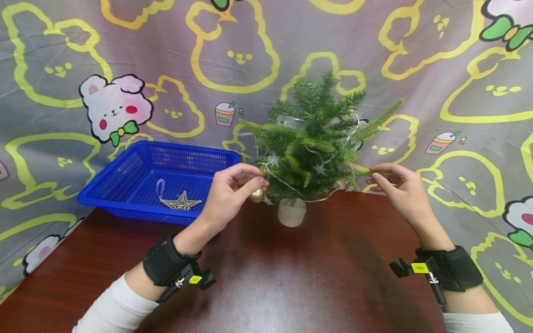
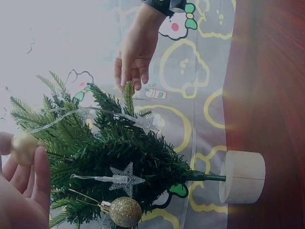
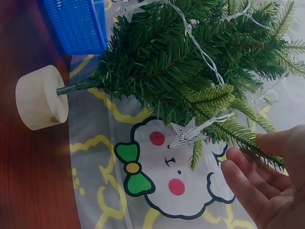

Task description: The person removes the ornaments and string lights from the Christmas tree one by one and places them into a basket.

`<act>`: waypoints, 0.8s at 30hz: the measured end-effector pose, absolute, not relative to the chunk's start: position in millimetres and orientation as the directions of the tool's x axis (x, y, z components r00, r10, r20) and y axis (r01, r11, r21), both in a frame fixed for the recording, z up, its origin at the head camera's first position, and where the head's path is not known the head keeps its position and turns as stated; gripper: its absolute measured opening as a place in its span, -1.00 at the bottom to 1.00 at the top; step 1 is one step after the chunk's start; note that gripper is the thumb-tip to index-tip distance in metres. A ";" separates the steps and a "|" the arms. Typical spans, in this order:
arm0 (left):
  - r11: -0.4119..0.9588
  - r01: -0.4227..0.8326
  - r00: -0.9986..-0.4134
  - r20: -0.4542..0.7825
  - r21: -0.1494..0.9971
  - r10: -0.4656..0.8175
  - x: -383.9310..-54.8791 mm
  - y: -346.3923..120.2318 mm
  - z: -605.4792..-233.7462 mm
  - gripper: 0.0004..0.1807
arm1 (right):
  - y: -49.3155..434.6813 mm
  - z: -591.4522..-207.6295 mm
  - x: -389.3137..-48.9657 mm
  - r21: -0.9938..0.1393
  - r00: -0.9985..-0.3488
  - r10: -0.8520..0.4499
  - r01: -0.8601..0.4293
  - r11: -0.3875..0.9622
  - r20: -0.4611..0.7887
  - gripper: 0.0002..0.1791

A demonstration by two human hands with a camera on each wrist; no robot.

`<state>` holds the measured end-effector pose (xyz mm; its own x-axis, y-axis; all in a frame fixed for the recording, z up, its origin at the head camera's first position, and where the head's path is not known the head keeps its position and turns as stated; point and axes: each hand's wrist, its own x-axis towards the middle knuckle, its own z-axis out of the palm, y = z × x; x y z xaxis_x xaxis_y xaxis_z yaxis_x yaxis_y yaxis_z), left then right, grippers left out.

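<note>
A small artificial Christmas tree [image 1: 308, 152] stands upright on a round wooden base [image 1: 291, 212]. At its left side my left hand [image 1: 226, 194] pinches a smooth gold bauble [image 2: 24, 148] between thumb and fingers. Close by, a glittery gold bauble [image 2: 125, 211] hangs from the lower branches. Over on the right, my right hand [image 1: 399, 192] holds the tip of a green branch [image 3: 248, 145] between thumb and fingers. A string of lights with clear stars [image 3: 188, 138] winds around the tree; one star hangs near the right fingertips.
Left of the tree, a blue plastic basket [image 1: 104, 206] sits on the dark wooden table [image 1: 266, 282]. Inside it lies a gold star ornament [image 1: 182, 201] with a ribbon loop. A patterned cloth [image 1: 166, 41] rises right behind the tree and basket.
</note>
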<state>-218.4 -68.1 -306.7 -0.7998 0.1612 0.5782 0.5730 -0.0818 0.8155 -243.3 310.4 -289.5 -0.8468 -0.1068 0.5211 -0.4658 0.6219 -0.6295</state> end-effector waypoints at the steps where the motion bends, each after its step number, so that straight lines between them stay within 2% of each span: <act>1: -0.081 0.578 -0.798 0.584 0.812 0.149 -218.3 -67.7 -306.5 -0.86 | 310.5 -289.7 -243.3 -0.630 -0.847 -0.107 -0.466 0.622 0.521 -0.79; 7: -0.087 0.620 -0.780 0.624 0.780 0.047 -218.3 -64.9 -303.0 -0.90 | 310.8 -290.3 -243.8 -0.634 -0.844 -0.110 -0.474 0.612 0.525 -0.79; 12: -0.038 0.654 -0.756 0.654 0.755 -0.024 -219.4 -62.9 -298.9 -0.90 | 311.0 -289.9 -243.5 -0.635 -0.843 -0.110 -0.475 0.610 0.526 -0.79; 24: 0.078 0.731 -0.675 0.735 0.678 -0.062 -219.5 -62.0 -292.8 -0.89 | 311.3 -290.3 -243.1 -0.638 -0.851 -0.106 -0.463 0.616 0.515 -0.78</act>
